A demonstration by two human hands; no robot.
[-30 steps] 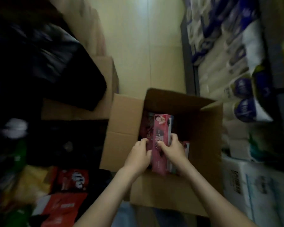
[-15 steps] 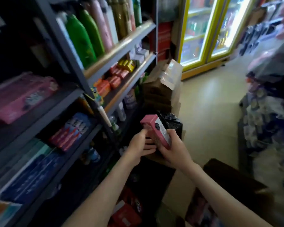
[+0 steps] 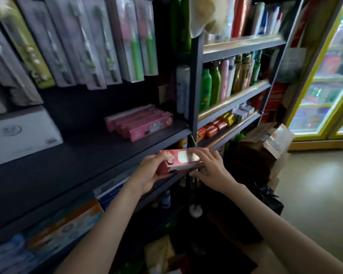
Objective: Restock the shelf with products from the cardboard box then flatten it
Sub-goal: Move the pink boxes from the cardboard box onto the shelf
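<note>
Left of frame: a white carton [image 3: 18, 133] sits on the dark shelf [image 3: 77, 165], with a bare run of board to its right. Centre, further back on the same board: a stack of pink cartons [image 3: 141, 123] lying flat, printed ends facing out.

Lower centre, in front of the shelf edge and clear of it: the left hand [image 3: 149, 175] grips the left end of a pink carton [image 3: 178, 162], fingers curled under and thumb on top. The right hand [image 3: 210, 169] holds the right end, fingers spread over the top face and thumb beneath. The carton is level and held lengthwise across the frame. The cardboard box cannot be identified in this view.

Assessment: the step in hand is placing this carton. It should be turned to match the stack, lowered onto the bare board just beside or on top of it, then pushed flush. The dark upright post [image 3: 193, 95] stands close behind the carton's right end; swinging left first should avoid a knock.
</note>
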